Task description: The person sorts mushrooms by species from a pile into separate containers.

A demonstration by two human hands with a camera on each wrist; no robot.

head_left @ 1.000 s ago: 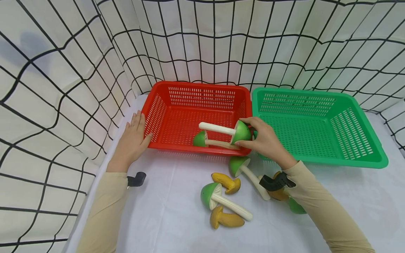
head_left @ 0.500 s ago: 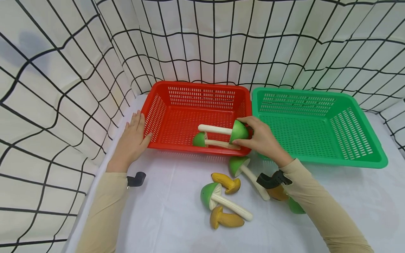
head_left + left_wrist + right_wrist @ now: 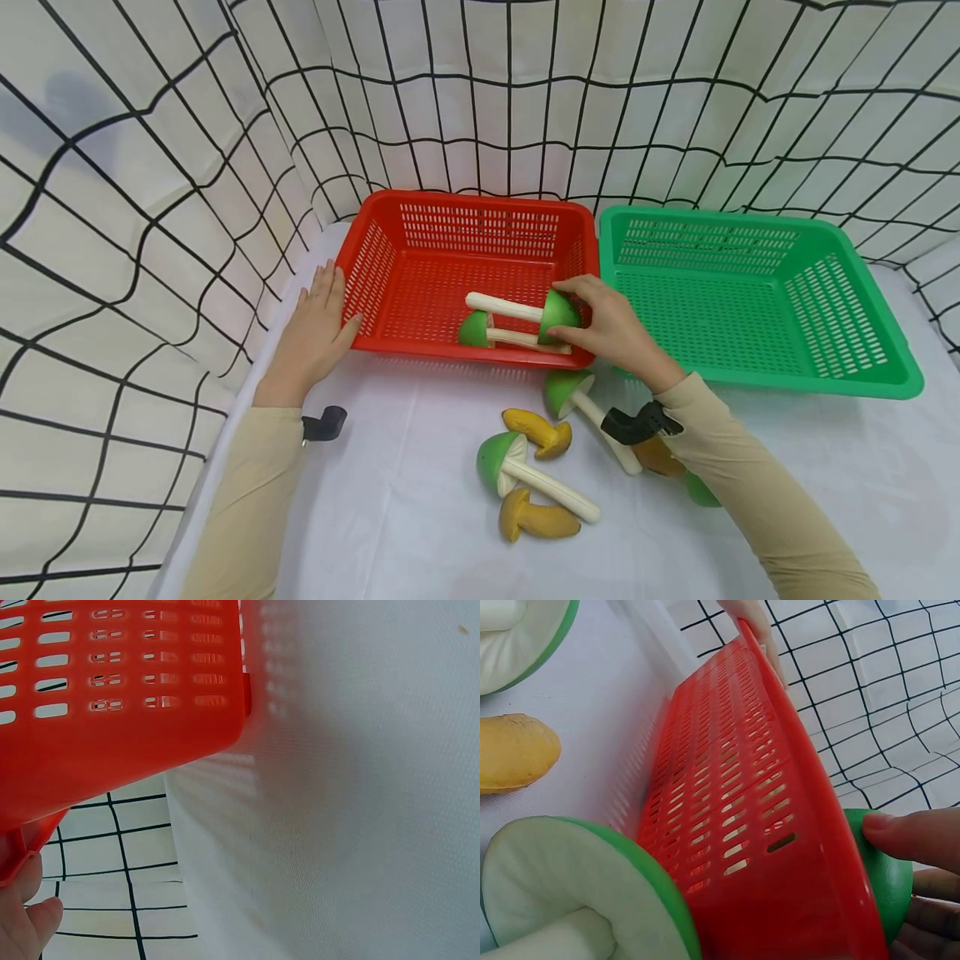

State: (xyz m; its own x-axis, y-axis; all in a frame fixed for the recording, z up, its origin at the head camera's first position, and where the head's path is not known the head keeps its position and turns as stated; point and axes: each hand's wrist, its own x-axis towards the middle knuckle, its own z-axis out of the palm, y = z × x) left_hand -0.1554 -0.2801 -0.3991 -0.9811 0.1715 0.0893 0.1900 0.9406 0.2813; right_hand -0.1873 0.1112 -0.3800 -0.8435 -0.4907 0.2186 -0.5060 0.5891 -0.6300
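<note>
My right hand (image 3: 611, 323) pinches the green cap of a toy mushroom (image 3: 561, 315) between thumb and fingers, over the front right part of the red basket (image 3: 450, 354). Its white stem points left. A second green-capped mushroom (image 3: 474, 329) lies below it inside the basket, along the front wall. In the right wrist view the thumb (image 3: 907, 832) presses on the held cap, partly hidden by the basket rim. My left hand (image 3: 318, 329) rests with straight fingers against the left rim of the red basket; the left wrist view shows its fingertips (image 3: 46, 915) at the rim.
A green basket (image 3: 705, 379) stands right beside the red one. In front lie green-capped mushrooms (image 3: 495, 462), a yellow mushroom (image 3: 538, 432) and a brown one (image 3: 538, 518). My right forearm partly covers another brown mushroom (image 3: 657, 457). Black netting (image 3: 510, 117) over white cloth rises behind.
My right hand has moved left and slightly down with the mushroom, bringing it further into the red basket. The left hand has stayed at the left rim.
</note>
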